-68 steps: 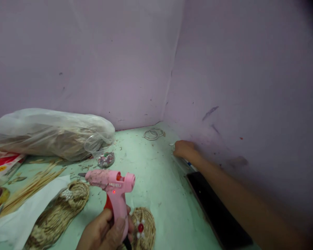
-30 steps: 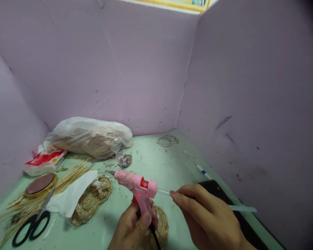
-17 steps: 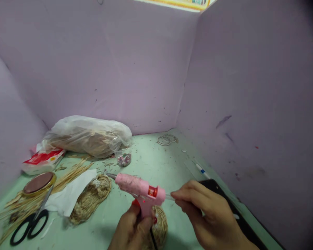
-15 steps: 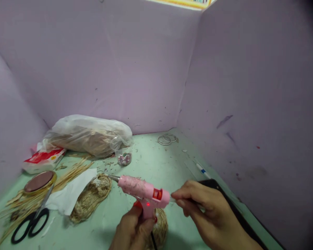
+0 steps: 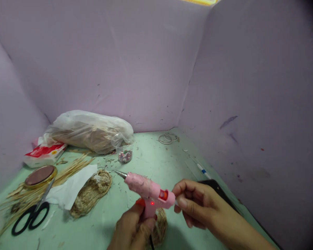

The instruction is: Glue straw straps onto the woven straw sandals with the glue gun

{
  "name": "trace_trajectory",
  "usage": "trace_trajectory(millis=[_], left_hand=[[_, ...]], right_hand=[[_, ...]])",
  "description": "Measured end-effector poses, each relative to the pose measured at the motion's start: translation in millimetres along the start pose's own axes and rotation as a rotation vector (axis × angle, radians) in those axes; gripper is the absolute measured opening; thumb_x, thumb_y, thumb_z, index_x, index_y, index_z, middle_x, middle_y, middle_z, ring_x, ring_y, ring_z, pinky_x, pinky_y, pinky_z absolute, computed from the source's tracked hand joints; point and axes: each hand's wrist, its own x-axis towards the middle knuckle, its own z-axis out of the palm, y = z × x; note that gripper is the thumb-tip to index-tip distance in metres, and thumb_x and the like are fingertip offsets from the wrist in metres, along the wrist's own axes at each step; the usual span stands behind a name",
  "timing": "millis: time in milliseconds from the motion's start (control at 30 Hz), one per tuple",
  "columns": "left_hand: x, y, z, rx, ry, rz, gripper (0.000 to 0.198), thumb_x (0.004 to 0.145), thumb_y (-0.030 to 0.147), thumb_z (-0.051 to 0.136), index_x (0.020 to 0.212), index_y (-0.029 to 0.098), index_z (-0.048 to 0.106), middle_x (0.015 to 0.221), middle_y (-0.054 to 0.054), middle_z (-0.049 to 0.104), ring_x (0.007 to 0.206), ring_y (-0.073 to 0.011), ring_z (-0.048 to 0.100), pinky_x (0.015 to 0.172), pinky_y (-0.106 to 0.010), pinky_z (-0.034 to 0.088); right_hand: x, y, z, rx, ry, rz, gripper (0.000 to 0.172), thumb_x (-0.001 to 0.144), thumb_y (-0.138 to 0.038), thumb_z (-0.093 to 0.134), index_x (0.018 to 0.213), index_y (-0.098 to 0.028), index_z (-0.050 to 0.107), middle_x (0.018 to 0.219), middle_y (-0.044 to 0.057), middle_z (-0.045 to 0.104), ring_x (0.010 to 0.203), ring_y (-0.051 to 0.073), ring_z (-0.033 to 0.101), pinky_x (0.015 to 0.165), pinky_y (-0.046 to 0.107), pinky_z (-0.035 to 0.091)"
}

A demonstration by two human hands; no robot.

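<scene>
The left hand (image 5: 133, 225) is wrapped around the handle of a pink glue gun (image 5: 143, 187), index finger at its orange-red trigger; the right hand (image 5: 200, 205) has its fingers curled at the gun's rear end, where a small pale bit shows, though I cannot tell whether they pinch it. The gun has a metal nozzle, debris stuck along its barrel, a red window near the back and a lit red light. It is held up between the hands, nozzle pointing left and slightly up. A woven straw piece (image 5: 161, 227) sits behind the grip, partly hidden; a woven slipper (image 5: 92, 194) lies farther left.
</scene>
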Motion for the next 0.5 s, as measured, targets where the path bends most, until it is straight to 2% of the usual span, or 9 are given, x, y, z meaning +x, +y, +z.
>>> trace_trajectory(millis=[67, 133, 233, 333, 500], left_hand=[[2, -4, -0.9, -0.05, -0.011, 0.021, 0.035, 0.078, 0.048, 0.049, 0.084, 0.016, 0.061, 0.07, -0.004, 0.06, 0.066, -0.0185, 0.052, 0.061, -0.024, 0.038], [3, -7, -1.6, -0.076, -0.024, 0.032, 0.035, 0.078, 0.049, 0.05, 0.083, 0.015, 0.061, 0.072, -0.005, 0.06, 0.067, -0.0186, 0.052, 0.062, -0.024, 0.04], [3, -11, -2.3, -0.065, -0.04, 0.036, 0.037, 0.077, 0.047, 0.051, 0.091, 0.015, 0.062, 0.075, -0.006, 0.061, 0.069, -0.0192, 0.052, 0.066, -0.025, 0.042], [3, -14, -2.9, -0.034, -0.087, 0.036, 0.039, 0.078, 0.049, 0.049, 0.096, 0.016, 0.061, 0.078, -0.006, 0.061, 0.072, -0.0192, 0.053, 0.069, -0.026, 0.043], [3, -18, -4.9, 0.071, -0.144, 0.032, 0.039, 0.079, 0.05, 0.044, 0.096, 0.018, 0.058, 0.081, -0.006, 0.061, 0.074, -0.0191, 0.053, 0.071, -0.027, 0.044]], right_hand=[[-4, 4, -1, -0.206, 0.078, -0.158, 0.016, 0.074, -0.031, 0.06, 0.084, -0.021, 0.053, 0.071, -0.001, 0.054, 0.058, 0.01, 0.048, 0.049, 0.02, 0.037], [-7, 9, -3, -0.484, 0.184, -0.356, 0.005, 0.079, -0.022, 0.056, 0.083, -0.022, 0.054, 0.067, -0.002, 0.052, 0.057, 0.01, 0.047, 0.05, 0.02, 0.036], [-8, 13, -7, -0.757, 0.248, -0.617, 0.01, 0.084, -0.014, 0.048, 0.081, -0.021, 0.054, 0.063, -0.002, 0.049, 0.053, 0.009, 0.045, 0.048, 0.021, 0.033], [-7, 11, -11, -0.895, 0.198, -0.655, 0.014, 0.085, -0.012, 0.044, 0.08, -0.02, 0.055, 0.062, -0.002, 0.05, 0.053, 0.01, 0.046, 0.048, 0.023, 0.03], [-6, 1, -15, -1.048, 0.119, -0.556, 0.019, 0.087, -0.017, 0.039, 0.077, -0.019, 0.055, 0.058, -0.002, 0.049, 0.051, 0.011, 0.043, 0.049, 0.026, 0.028]])
